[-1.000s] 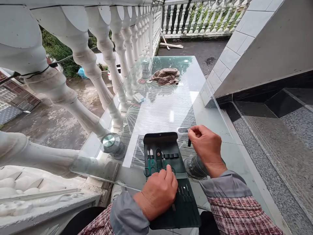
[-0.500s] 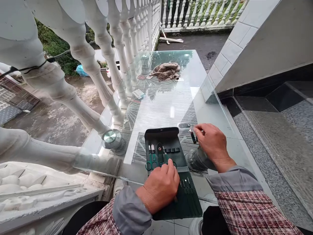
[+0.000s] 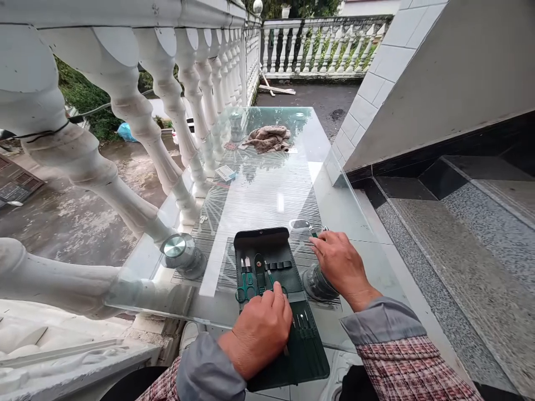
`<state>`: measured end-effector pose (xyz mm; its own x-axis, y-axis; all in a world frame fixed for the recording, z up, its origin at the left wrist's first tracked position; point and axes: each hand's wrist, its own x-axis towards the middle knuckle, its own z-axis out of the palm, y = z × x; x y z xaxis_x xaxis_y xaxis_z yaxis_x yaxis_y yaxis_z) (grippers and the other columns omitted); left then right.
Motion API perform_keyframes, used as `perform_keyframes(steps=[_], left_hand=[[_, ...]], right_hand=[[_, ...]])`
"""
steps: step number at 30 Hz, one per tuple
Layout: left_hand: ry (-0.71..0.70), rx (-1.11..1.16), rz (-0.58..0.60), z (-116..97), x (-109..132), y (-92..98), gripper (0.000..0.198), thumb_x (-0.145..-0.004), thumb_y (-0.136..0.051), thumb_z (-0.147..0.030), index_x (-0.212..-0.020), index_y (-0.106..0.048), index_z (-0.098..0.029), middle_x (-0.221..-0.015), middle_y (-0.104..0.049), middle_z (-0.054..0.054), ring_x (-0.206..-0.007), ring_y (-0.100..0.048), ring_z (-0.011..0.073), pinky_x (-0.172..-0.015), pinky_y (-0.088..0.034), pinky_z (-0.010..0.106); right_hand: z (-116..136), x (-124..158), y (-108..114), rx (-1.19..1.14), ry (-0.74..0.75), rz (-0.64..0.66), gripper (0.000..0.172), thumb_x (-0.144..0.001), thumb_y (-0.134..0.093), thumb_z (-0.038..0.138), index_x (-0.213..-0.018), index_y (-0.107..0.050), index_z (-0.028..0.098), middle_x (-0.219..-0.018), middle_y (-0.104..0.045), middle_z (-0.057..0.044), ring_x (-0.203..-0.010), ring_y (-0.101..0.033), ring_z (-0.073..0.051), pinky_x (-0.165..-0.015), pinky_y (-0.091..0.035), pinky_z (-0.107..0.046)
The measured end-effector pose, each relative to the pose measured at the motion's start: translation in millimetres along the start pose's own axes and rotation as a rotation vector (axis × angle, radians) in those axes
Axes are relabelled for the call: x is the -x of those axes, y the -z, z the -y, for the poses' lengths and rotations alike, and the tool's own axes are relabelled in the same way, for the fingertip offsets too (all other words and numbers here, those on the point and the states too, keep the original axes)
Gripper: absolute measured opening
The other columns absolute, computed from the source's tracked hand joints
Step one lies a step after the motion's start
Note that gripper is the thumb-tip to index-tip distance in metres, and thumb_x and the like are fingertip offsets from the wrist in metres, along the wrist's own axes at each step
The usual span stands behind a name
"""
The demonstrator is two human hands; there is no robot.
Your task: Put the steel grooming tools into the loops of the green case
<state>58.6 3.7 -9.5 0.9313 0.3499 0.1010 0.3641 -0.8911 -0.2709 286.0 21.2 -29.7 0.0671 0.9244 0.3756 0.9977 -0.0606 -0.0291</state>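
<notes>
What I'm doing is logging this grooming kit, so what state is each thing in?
Dark green fold-out tool case: unfolded open on the glass table.
Green-handled scissors: tucked under the case's strap.
Black strap loops beside them: empty.
Left hand: palm down on the case, fingers on its tools.
Right hand: palm down on the glass, fingertips at a small metal tool; grip unclear.
Brown cloth: crumpled at the table's far end.

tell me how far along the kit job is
Done: the case lies open on the table, with scissors and a few tools in its loops. In hand: the left hand presses the case while the right hand touches a small tool on the glass beside it. Left: some loops are empty, and that tool is outside the case.
</notes>
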Motion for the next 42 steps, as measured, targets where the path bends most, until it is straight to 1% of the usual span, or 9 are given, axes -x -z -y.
perform_keyframes(steps=[5,8,12,17,22,28,31,38,42], left_hand=[[0.000,0.006,0.005,-1.7,0.8,0.5,0.029,-0.087,-0.044,-0.012,-0.111,-0.057,-0.005,-0.117,-0.059,0.022,-0.071,-0.060,0.0189,-0.049,-0.045,0.027],[-0.003,0.004,-0.022,-1.2,2.9,0.7,0.028,-0.088,-0.041,-0.013,-0.109,-0.057,-0.005,-0.117,-0.059,0.023,-0.071,-0.059,0.0193,-0.049,-0.044,0.027],[0.031,0.022,-0.116,5.0,6.3,1.9,0.026,-0.088,-0.039,-0.013,-0.104,-0.058,-0.006,-0.112,-0.062,0.019,-0.069,-0.059,0.0189,-0.049,-0.044,0.027],[0.070,0.010,-0.119,15.1,13.0,3.8,0.021,-0.087,-0.038,-0.010,-0.092,-0.059,-0.010,-0.099,-0.065,0.014,-0.068,-0.057,0.0179,-0.051,-0.044,0.028],[0.018,-0.007,-0.157,13.9,19.5,1.3,0.022,-0.087,-0.037,-0.009,-0.089,-0.058,-0.009,-0.099,-0.064,0.016,-0.069,-0.057,0.0185,-0.051,-0.043,0.029],[-0.017,0.027,-0.018,10.4,18.6,4.0,0.023,-0.088,-0.036,-0.009,-0.093,-0.059,-0.008,-0.102,-0.063,0.016,-0.071,-0.058,0.0188,-0.051,-0.044,0.028],[-0.024,0.030,0.012,10.5,18.6,5.8,0.023,-0.088,-0.036,-0.009,-0.095,-0.059,-0.008,-0.106,-0.062,0.018,-0.074,-0.059,0.0193,-0.052,-0.045,0.028],[-0.016,0.030,-0.019,10.9,21.2,3.1,0.023,-0.087,-0.038,-0.009,-0.095,-0.059,-0.007,-0.107,-0.063,0.018,-0.071,-0.059,0.0196,-0.051,-0.046,0.029],[-0.006,0.005,-0.065,10.1,20.8,-0.2,0.022,-0.085,-0.040,-0.008,-0.094,-0.060,-0.007,-0.105,-0.064,0.019,-0.067,-0.059,0.0195,-0.050,-0.045,0.029]], right_hand=[[-15.8,2.5,-1.6,0.015,-0.008,-0.025,0.022,-0.085,-0.050,0.024,-0.095,-0.069,0.016,-0.092,-0.060,-0.011,-0.086,-0.045,-0.023,-0.072,-0.039,-0.034],[-15.6,5.7,1.5,-0.017,0.005,-0.096,0.023,-0.086,-0.049,0.024,-0.096,-0.067,0.015,-0.094,-0.060,-0.012,-0.090,-0.047,-0.024,-0.074,-0.040,-0.035],[9.5,11.3,16.3,-0.229,0.085,-0.196,0.019,-0.088,-0.048,0.024,-0.095,-0.064,0.016,-0.090,-0.061,-0.009,-0.088,-0.050,-0.020,-0.079,-0.040,-0.033],[52.7,30.5,32.2,-0.462,0.231,-0.031,0.016,-0.089,-0.047,0.023,-0.078,-0.058,0.018,-0.072,-0.057,-0.002,-0.072,-0.048,-0.015,-0.069,-0.036,-0.027],[74.6,48.1,31.7,-0.346,0.281,0.039,0.023,-0.088,-0.048,0.026,-0.066,-0.054,0.019,-0.065,-0.052,-0.002,-0.067,-0.043,-0.015,-0.063,-0.029,-0.028],[79.2,43.7,36.0,-0.089,0.171,0.070,0.020,-0.083,-0.053,0.024,-0.064,-0.054,0.020,-0.066,-0.054,-0.004,-0.068,-0.045,-0.018,-0.062,-0.027,-0.030],[82.6,39.2,39.4,-0.031,0.115,0.105,0.015,-0.080,-0.056,0.024,-0.065,-0.056,0.019,-0.068,-0.056,-0.005,-0.070,-0.047,-0.019,-0.060,-0.027,-0.030],[98.6,30.0,42.6,-0.033,0.084,0.196,0.015,-0.076,-0.059,0.016,-0.062,-0.058,0.019,-0.065,-0.059,-0.004,-0.066,-0.051,-0.018,-0.052,-0.024,-0.029],[94.8,29.2,42.3,-0.004,0.078,0.166,0.015,-0.074,-0.058,0.015,-0.060,-0.058,0.018,-0.064,-0.060,-0.005,-0.065,-0.053,-0.018,-0.051,-0.025,-0.028]])
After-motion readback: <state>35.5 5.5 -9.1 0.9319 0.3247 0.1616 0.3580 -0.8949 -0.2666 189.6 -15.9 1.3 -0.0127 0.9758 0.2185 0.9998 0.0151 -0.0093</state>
